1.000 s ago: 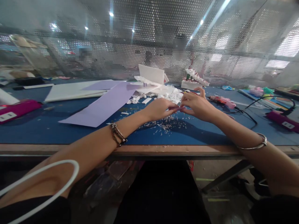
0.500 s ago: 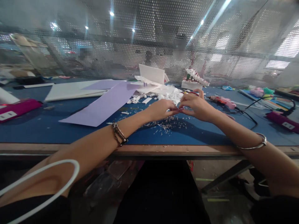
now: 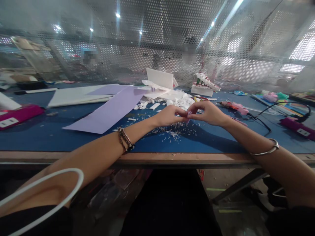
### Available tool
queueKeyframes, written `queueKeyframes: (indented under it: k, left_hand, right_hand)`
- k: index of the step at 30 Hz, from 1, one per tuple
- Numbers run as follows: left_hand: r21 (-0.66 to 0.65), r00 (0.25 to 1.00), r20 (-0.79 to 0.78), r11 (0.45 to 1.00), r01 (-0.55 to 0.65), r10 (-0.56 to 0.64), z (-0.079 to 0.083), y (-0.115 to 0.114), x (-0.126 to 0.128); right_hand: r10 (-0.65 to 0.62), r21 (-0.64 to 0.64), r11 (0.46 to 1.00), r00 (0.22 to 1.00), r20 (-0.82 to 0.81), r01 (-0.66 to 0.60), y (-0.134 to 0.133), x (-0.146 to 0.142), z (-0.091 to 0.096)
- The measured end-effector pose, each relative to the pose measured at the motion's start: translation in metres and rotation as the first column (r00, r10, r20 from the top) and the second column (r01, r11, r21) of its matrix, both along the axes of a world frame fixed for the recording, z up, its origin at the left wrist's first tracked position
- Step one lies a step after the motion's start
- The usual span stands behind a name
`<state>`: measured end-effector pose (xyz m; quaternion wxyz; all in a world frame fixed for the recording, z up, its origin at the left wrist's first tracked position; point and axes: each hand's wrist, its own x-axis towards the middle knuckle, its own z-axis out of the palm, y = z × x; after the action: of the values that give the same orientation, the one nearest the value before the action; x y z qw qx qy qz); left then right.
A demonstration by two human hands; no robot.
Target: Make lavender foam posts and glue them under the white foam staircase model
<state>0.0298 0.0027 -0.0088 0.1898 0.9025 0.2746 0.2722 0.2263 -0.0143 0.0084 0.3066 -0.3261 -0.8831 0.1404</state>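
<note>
Fingertips of my left hand [image 3: 170, 115] and my right hand [image 3: 208, 113] meet above the blue tabletop, pinching a small light-purple piece [image 3: 189, 114] between them. The piece looks thin like paper or foam sheet; its shape is mostly hidden by the fingers. Both hands are closed on it. Under them lies a scatter of tiny white shreds [image 3: 174, 133]. Just behind the hands is a heap of crumpled white scraps [image 3: 180, 99]. To the left a large light-purple sheet [image 3: 108, 113] lies on the table.
White boards [image 3: 71, 96] lie back left. A white model with red and green bits [image 3: 203, 88] stands behind my right hand. A pink glue gun [image 3: 235, 106] with a black cable lies right. Purple power strips [image 3: 22, 114] sit at both sides. A perforated metal screen [image 3: 162, 39] stands behind.
The fingers of my right hand have curled down to a pinch, and more of the small purple piece shows between the hands. My left hand has barely moved.
</note>
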Motion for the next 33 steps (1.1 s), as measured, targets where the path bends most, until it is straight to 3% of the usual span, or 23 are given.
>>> queueKeyframes:
  k: [8,14,16,18,20,21,23,28,33]
  left_hand:
    - [0.045,0.993,-0.115,0.998,0.032,-0.027,0.005,0.005,-0.005]
    - [0.245,0.965,-0.081,0.943,-0.223,0.25,0.035,0.015,-0.038]
    - [0.312,0.901,-0.172,0.89,-0.332,0.397,0.046,0.02,-0.056]
    - [0.435,0.793,-0.241,0.793,-0.428,0.56,0.055,0.028,-0.074]
    - [0.634,0.662,-0.229,0.626,-0.454,0.713,0.062,0.039,-0.09]
    - [0.687,0.603,-0.246,0.575,-0.443,0.759,0.064,0.046,-0.096]
    - [0.742,0.575,-0.301,0.565,-0.36,0.761,0.067,0.063,-0.105]
    - [0.726,0.559,-0.404,0.625,-0.285,0.724,0.059,0.105,-0.114]
    - [0.776,0.578,-0.34,0.569,-0.274,0.742,0.049,0.11,-0.113]
  right_hand:
    - [0.038,-0.086,0.996,0.997,0.071,-0.032,0.006,0.001,-0.004]
    - [0.088,-0.096,0.992,0.991,0.098,-0.079,0.01,0.002,-0.009]
    - [0.089,-0.087,0.993,0.991,0.095,-0.081,0.012,0.002,-0.011]
    - [0.059,-0.078,0.996,0.994,0.089,-0.052,0.013,0.001,-0.011]
    - [0.042,-0.094,0.995,0.996,0.082,-0.035,0.014,0.0,-0.011]
    - [0.038,-0.107,0.994,0.997,0.073,-0.03,0.014,0.0,-0.011]
    - [0.036,-0.138,0.99,0.997,0.061,-0.028,0.012,0.0,-0.011]
    - [0.017,-0.183,0.983,0.999,0.028,-0.012,0.007,0.001,-0.01]
    - [0.029,-0.245,0.969,0.999,-0.025,-0.035,0.008,0.0,-0.011]
